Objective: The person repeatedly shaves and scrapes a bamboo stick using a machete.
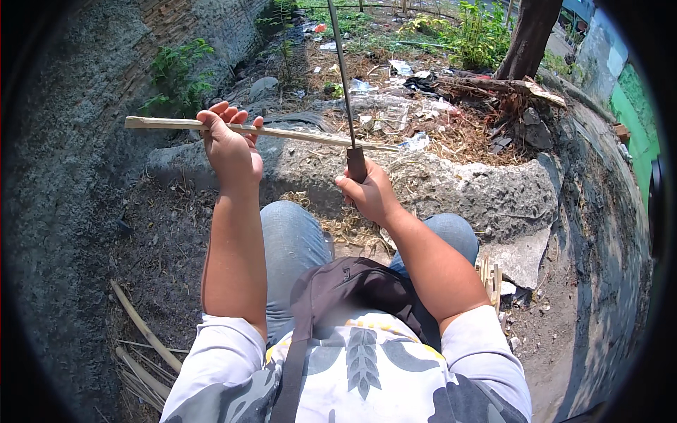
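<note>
A long pale bamboo strip (296, 134) lies level across the view, its wider end off to the left. My left hand (231, 148) grips it near that end, thumb in front and fingers curled behind. In my right hand (370, 194) is a machete (342, 74), its dark handle wrapped by my fingers. The narrow blade points up and away, seen nearly edge-on. The strip's thin right end passes by the base of the blade; whether they touch I cannot tell.
A rough concrete ledge (486, 187) runs ahead of my knees, with litter and dry fibres behind it. A wall (92, 134) rises at left. Long curved strips (144, 324) lie at lower left, and cut pale sticks (493, 282) stand by my right knee. A tree trunk (529, 39) stands farther back.
</note>
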`<state>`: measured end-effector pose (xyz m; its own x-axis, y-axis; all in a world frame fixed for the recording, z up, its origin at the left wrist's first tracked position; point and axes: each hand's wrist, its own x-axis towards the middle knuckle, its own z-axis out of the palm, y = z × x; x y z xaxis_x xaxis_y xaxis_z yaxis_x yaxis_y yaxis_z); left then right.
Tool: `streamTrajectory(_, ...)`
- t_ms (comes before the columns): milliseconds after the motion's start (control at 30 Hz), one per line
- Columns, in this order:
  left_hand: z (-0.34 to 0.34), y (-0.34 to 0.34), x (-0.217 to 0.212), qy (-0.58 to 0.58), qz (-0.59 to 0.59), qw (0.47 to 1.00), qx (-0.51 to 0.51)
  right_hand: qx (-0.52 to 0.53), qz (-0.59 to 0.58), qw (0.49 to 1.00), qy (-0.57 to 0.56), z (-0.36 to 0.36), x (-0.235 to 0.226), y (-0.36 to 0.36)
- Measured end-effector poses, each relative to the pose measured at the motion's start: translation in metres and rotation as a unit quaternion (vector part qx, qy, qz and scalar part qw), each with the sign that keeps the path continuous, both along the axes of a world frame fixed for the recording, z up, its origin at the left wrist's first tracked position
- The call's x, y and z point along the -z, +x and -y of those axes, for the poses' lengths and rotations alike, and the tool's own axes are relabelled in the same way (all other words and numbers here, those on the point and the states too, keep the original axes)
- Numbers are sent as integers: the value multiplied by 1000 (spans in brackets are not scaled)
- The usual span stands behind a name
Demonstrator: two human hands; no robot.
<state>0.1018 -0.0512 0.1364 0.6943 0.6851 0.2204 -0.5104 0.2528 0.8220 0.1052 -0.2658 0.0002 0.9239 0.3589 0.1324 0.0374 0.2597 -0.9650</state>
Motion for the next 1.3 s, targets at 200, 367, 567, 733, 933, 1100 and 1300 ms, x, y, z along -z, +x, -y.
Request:
streamTrajectory(200, -20, -9, 24, -183, 68, 981, 18, 109, 112, 957, -246, 5, 8, 11)
streamTrajectory(367, -19, -28, 37, -188, 9, 981, 53, 80, 50, 984, -148, 9, 9, 20)
streamTrajectory(567, -19, -55, 87, -173, -32, 977, 124, 80, 15, 996, 26, 20, 1, 22)
streamTrajectory(733, -17, -73, 88, -156, -1, 965, 210, 58, 7, 997, 54, 26, -11, 18)
streamTrajectory(933, -27, -99, 106, -90, -104, 953, 270, 57, -21, 995, 76, 28, -9, 18)
streamTrajectory(1100, -44, -129, 112, -45, -224, 933, 277, 54, -7, 993, 100, 30, -18, 12)
streamTrajectory(1300, -44, -178, 85, 420, -343, 735, 408, 74, -64, 992, 83, 28, -16, 16)
